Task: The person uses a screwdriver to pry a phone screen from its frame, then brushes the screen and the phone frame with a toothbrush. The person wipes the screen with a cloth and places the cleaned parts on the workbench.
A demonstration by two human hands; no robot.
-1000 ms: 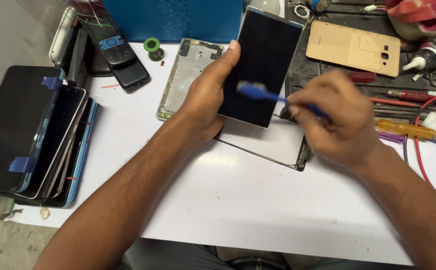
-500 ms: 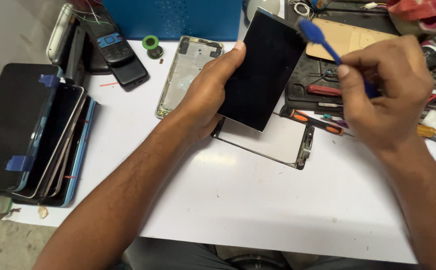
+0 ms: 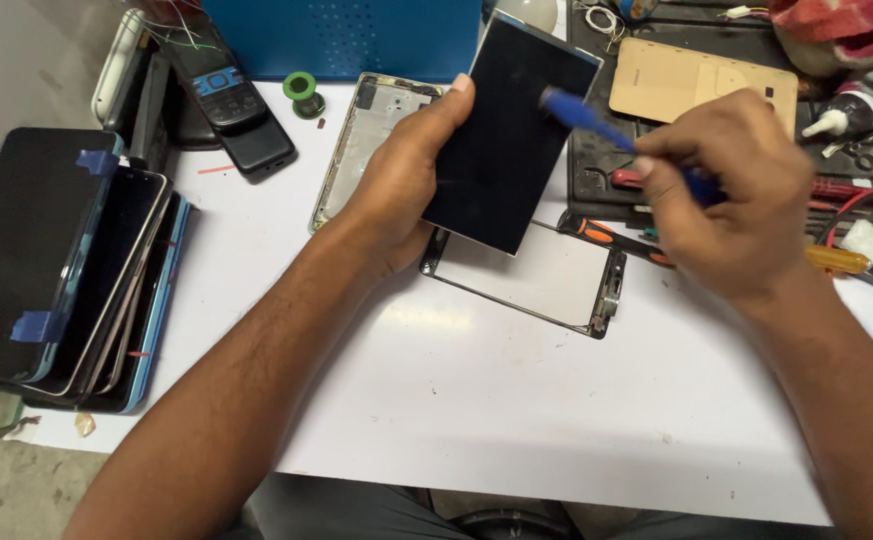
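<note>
Black display panel (image 3: 510,135) sits in the upper centre of the frame, grasped along its edge by the left hand (image 3: 402,185), long axis tilted upper right to lower left, dark face toward the camera. Right hand (image 3: 732,195) is clenched around a blue brush tool (image 3: 597,125), its tip blurred over the panel's upper right. Glass frame (image 3: 537,275) lies unfitted below on the white table (image 3: 457,400); cleaning looks mid-way, assembly left.

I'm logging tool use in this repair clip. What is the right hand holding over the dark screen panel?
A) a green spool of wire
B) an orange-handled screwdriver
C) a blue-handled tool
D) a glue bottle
C: the right hand pinches a blue-handled tool, its tip over the dark screen panel that the left hand holds up.
</note>
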